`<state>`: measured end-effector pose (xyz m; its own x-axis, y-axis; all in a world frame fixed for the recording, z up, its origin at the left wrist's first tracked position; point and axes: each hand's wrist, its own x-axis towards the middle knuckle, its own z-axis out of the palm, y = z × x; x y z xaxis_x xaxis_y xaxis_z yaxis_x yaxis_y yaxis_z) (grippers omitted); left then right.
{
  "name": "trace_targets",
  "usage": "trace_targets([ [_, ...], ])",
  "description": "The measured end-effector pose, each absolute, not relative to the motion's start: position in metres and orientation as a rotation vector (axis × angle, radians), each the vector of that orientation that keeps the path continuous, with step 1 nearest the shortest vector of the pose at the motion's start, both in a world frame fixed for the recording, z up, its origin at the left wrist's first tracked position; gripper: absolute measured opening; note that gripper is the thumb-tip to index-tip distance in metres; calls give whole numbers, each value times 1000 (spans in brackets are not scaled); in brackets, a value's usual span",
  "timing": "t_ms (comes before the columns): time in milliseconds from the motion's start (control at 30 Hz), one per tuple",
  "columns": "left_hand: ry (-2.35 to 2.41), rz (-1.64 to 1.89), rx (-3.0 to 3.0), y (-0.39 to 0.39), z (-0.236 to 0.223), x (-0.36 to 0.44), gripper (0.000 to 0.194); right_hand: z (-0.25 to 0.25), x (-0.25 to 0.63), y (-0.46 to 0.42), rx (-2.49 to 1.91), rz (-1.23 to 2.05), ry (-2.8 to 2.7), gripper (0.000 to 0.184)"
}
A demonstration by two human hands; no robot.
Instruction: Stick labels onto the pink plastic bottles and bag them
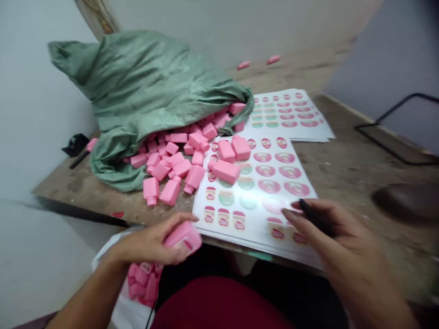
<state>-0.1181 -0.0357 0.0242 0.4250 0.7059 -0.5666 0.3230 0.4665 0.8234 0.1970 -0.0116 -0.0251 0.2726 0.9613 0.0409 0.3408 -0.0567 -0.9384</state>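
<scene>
My left hand [151,240] is closed around a pink bottle [188,237] at the table's front edge. A label with red and white print shows on the bottle's side. In my right hand [343,242] is a dark, slim tool [317,217] whose kind I cannot make out. Its fingers are over the front stack of sticker sheets [255,235], near the lower right stickers. Oval pink and green labels and small red ones are printed on the sheets, with gaps in the bottom row. Several bottles lie on the upper left part, among them a tipped one [226,171].
A green sack [154,87] spills loose pink bottles [171,191] onto the table [363,192]. Behind is a second sheet stack [308,130]. Below the edge hangs a white bag [126,308] of bottles. A black metal frame [380,123] and a brown object [401,201] are at right.
</scene>
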Motion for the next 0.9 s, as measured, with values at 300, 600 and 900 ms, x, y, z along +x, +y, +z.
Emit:
trace_targets([
  [300, 1987, 788, 1700, -4, 31, -137, 35, -37, 181, -8, -1472, 730, -1534, 33],
  [600, 1931, 888, 1726, 4, 10, -131, 58, -19, 169, -7, -1431, 886, -1589, 21],
  [900, 1019, 1246, 546, 17, 19, -58, 36, -22, 168, -11, -1610, 538, -1943, 20],
])
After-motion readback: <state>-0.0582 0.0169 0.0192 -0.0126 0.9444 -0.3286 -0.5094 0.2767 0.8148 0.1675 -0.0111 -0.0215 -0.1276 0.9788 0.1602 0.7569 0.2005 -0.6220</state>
